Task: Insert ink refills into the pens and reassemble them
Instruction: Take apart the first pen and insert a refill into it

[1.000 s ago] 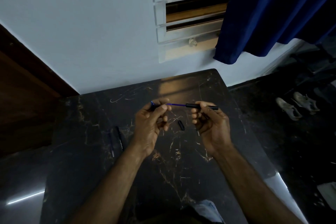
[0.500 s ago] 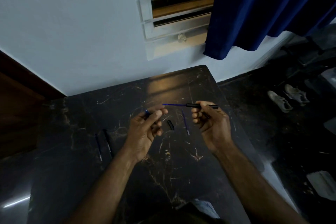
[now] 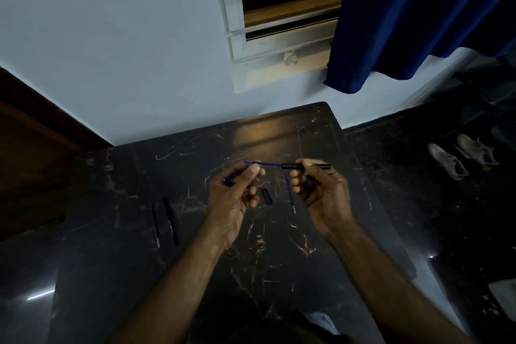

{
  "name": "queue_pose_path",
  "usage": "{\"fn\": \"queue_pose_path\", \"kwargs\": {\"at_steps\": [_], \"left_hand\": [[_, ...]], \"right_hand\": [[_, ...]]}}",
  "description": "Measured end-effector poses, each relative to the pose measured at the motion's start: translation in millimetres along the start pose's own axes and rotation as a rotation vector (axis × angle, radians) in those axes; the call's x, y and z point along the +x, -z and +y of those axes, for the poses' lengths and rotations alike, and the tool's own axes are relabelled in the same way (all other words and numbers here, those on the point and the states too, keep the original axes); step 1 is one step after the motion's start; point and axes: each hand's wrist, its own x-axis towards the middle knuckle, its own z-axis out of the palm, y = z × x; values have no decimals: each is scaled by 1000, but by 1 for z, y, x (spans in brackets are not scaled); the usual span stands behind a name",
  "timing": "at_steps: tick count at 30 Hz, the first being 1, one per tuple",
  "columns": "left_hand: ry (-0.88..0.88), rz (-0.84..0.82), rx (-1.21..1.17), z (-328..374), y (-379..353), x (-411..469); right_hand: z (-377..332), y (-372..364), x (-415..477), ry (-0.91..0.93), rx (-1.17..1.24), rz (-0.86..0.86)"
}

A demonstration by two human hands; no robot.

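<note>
1. Two pen parts (image 3: 164, 222) lie on the dark table (image 3: 111, 232), far left.
2. The left hand (image 3: 233, 198), palm inward, curls closed on a blue-tipped piece (image 3: 227, 180).
3. A black cap (image 3: 266, 196) and a spare refill (image 3: 289, 193) lie between the hands.
4. The right hand (image 3: 321, 193) pinches a black barrel (image 3: 304, 167), level, its blue refill (image 3: 264, 163) jutting leftward over the left thumb.

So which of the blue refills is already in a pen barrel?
The refill in the right hand; the other refill lies loose on the table.
</note>
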Motion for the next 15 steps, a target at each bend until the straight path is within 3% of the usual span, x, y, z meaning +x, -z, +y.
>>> {"fn": "queue_pose_path", "kwargs": {"at_steps": [6,11,13,15], "left_hand": [[12,81,-64,-7,-5,7],[60,266,-183,-7,27,21],[124,314,-85,-14,49,29],[250,365,195,-30,65,34]], "right_hand": [[1,3,6,-4,-10,-29],[-11,18,9,19,38,23],[-17,27,9,29,32,61],[-21,35,9,24,20,87]]}}
